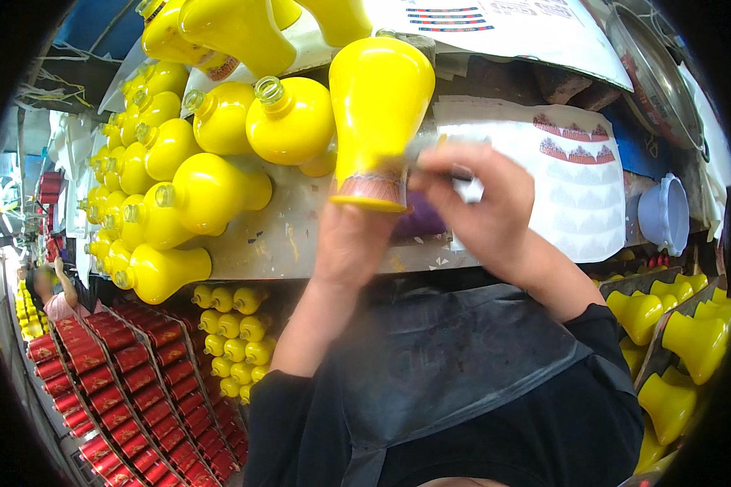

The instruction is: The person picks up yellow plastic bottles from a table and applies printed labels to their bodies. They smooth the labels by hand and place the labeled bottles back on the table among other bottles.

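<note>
A glossy yellow glass bottle (382, 89) stands nearly upright over the table, with its wide shoulder up and its waist narrowing to a flared foot. Around its lower part runs a reddish-brown patterned decal band (372, 185). My left hand (349, 239) is closed on the foot from below. My right hand (487, 195) pinches a small greyish flat tool (421, 152), smeared by motion, against the bottle just above the band; its exact kind cannot be made out. Behind my right hand lies a white decal sheet (581, 191), with two brown patterned strips near its top.
Several yellow bottles (219, 195) lie on the table (288, 243) at the left. A purple thing (421, 217) sits behind my hands. A lavender basin (664, 213) is at the right. Red cylinders (138, 381) in racks and more yellow bottles stand lower down. One person (61, 300) is far left.
</note>
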### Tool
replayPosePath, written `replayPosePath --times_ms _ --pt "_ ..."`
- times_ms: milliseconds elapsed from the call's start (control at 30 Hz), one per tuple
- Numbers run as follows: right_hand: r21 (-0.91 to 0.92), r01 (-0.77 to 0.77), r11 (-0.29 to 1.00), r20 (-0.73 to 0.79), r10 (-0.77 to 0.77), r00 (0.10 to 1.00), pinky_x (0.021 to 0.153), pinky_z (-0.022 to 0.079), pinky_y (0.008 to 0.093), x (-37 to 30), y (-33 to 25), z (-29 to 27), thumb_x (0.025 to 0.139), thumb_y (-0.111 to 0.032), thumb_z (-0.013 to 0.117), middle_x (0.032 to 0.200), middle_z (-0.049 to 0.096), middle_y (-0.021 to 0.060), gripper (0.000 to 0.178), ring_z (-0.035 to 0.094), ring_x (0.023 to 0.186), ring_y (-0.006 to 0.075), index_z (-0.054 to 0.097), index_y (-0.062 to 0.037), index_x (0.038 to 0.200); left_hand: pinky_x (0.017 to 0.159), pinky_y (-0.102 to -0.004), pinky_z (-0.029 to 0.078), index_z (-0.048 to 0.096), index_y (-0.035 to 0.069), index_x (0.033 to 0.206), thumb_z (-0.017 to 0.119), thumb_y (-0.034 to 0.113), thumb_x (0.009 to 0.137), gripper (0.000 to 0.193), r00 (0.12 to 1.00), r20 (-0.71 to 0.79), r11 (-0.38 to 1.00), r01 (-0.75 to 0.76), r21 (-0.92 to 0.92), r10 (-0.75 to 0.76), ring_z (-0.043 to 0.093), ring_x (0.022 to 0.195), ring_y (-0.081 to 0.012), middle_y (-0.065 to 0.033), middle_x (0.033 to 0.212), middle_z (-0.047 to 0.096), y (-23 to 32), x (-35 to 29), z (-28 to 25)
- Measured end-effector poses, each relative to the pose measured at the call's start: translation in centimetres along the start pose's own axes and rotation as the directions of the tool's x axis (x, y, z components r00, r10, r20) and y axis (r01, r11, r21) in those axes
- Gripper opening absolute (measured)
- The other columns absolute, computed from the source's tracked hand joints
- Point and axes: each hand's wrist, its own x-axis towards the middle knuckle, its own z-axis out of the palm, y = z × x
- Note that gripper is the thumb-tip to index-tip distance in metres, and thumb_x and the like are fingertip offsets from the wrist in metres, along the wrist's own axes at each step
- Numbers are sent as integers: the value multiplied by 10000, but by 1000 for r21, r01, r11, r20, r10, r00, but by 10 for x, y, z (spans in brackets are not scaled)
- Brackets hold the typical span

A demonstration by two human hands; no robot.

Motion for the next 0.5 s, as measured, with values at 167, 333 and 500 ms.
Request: replayPosePath --times_ms 167,333,500 --pt "-12 113 994 100 -111 989 660 557 342 4 -13 -4 769 -41 827 920 740 109 317 714 766 266 745 -87 1072 1042 -395 519 405 65 1524 731 455 972 750 1000 -12 992 4 123 -3 596 1264 -228 -92 1449 543 0 0 7" --pt "-184 -35 982 166 66 984 724 595 312 28 2 -10 909 -49 760 985 728 142 292 741 856 263 696 -37 1194 1052 -356 500 378 64 1535 756 451 958 791 1000 1 983 -4 185 4 576 1272 -193 -73 1425 538 2 6 13" --pt "-169 -10 986 346 69 936 760 597 344 40 -7 -14 884 -35 762 991 724 140 278 734 872 304 679 -47 1149 1071 -347 477 353 51 1561 777 468 936 862 999 27 967 -31 253 25 540 1308 -187 -74 1449 521 3 10 14"
